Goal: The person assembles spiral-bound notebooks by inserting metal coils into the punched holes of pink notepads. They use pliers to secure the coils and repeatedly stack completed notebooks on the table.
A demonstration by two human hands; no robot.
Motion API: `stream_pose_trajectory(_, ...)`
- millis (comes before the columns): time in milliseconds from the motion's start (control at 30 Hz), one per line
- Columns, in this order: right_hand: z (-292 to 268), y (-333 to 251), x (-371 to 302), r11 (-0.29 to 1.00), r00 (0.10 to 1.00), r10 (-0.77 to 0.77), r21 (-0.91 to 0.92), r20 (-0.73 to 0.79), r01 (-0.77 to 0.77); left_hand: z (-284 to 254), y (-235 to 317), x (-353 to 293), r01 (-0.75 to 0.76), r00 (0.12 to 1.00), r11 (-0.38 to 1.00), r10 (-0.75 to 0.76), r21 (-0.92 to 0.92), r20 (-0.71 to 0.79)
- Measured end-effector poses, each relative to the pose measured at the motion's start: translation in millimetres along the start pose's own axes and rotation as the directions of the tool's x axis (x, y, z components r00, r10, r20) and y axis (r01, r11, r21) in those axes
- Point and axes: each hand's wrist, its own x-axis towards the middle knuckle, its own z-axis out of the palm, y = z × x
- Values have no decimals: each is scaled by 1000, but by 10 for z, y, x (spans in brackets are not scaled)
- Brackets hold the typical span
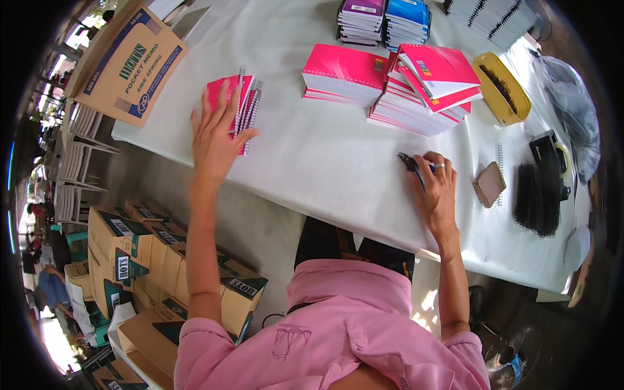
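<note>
Fingers spread, my left hand [220, 133] lies over a small stack of pink spiral notebooks [249, 104] on the left of the table. Their wire coils show along the right side of that stack. My right hand [435, 192] rests on the table, wrapped round a pair of dark-handled pliers [412, 164] whose jaws point away to the upper left. Beyond it stand two piles of pink-covered pads, a neat pile [344, 68] and a taller, uneven pile [422, 97]. The left hand's fingertips are slightly blurred.
A cardboard box [133, 65] stands at the far left table corner. On the right are a yellow tray [504, 91] of dark coils, a small brown box [489, 185], a loose wire coil [500, 156] and a black brush-like bundle [536, 201]. Purple [361, 23] and blue notebooks [406, 25] sit behind.
</note>
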Motion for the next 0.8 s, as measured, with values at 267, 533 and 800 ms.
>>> stream_pose_trajectory(267,-94,-84,102,1000,999,-14,-19,-40,14,504,1232,1037,-405,904,911,387,-76,-184)
stream_pose_trajectory(533,-332,119,-139,979,997,77,190,-26,-70,460,1163,1070,-438,898,894,439,-97,-9)
stream_pose_trajectory(800,-417,-270,262,85,937,75,934,342,-348,-830,1193,541,-788,535,540,839,-296,105)
